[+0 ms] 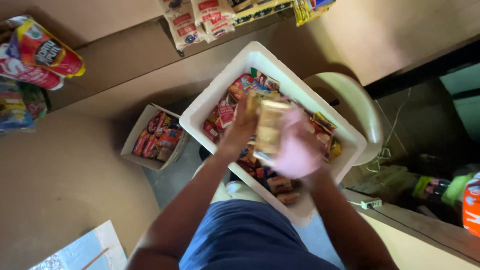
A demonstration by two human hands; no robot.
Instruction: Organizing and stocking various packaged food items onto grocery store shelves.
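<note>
- Left hand (243,120) and right hand (300,150): both closed on a tan, flat plastic snack packet (268,131).
- White rectangular foam box (220,95): holds colourful packets, directly beneath, within reach.

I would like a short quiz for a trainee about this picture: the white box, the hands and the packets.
1. True or false: both hands grip the same stack of tan packets.
2. Where does the white foam box rest? A) on the floor B) on a pale plastic chair C) on a shelf
3. What does the small cardboard box on the floor hold?

Key
1. True: the left hand and the right hand hold the stack of tan packets above the white foam box.
2. B: the pale plastic chair.
3. The small cardboard box holds red and orange snack packets.
</note>
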